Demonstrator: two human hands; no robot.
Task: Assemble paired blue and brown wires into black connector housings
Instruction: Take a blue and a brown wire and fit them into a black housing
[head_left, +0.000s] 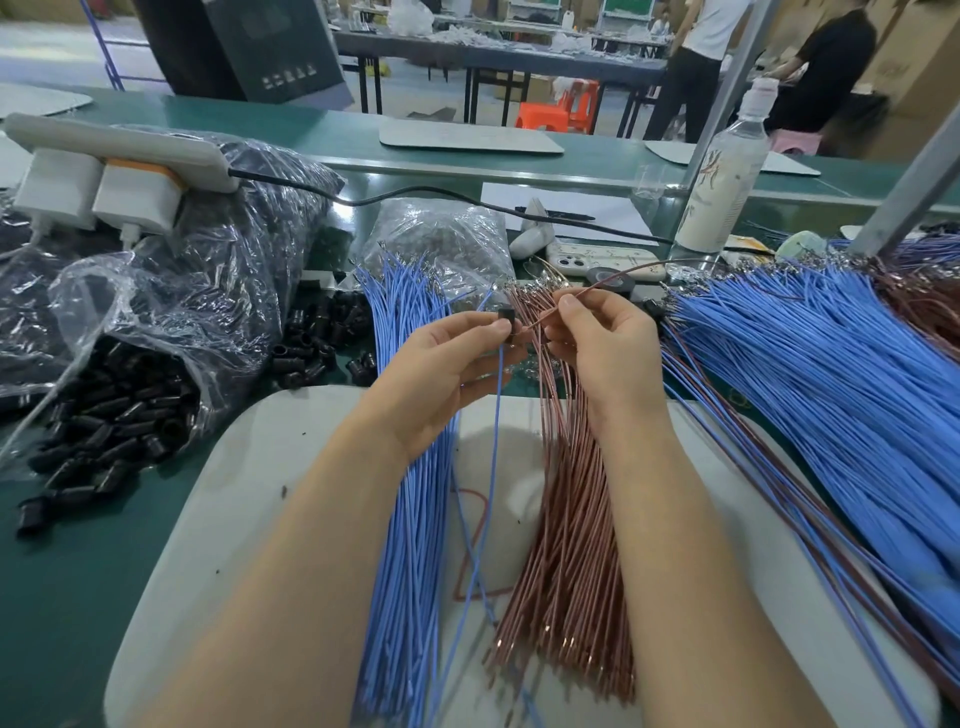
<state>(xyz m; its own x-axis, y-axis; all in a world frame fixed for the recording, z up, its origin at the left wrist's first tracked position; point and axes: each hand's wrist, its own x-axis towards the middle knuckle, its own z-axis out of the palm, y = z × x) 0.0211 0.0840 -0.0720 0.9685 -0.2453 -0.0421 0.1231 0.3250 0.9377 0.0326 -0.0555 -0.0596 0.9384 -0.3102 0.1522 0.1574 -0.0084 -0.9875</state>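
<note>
My left hand (452, 358) pinches a small black connector housing (506, 318) above the mat, and a single blue wire (496, 441) hangs down from it. My right hand (597, 338) pinches one brown wire (639, 270) close to its tip, which points at the housing from the right; the wire arcs up and away to the right. Under my left hand lies a bundle of blue wires (410, 545), and a bundle of brown wires (571, 545) lies under my right hand. Loose black housings (119, 415) spill from a plastic bag at left.
A grey mat (249, 493) covers the green bench in front of me. A large heap of assembled blue and brown wire pairs (831, 374) fans out at right. A bottle (727, 171), a phone (597, 260), a tape roll (613, 278) and a power strip (114, 150) stand behind.
</note>
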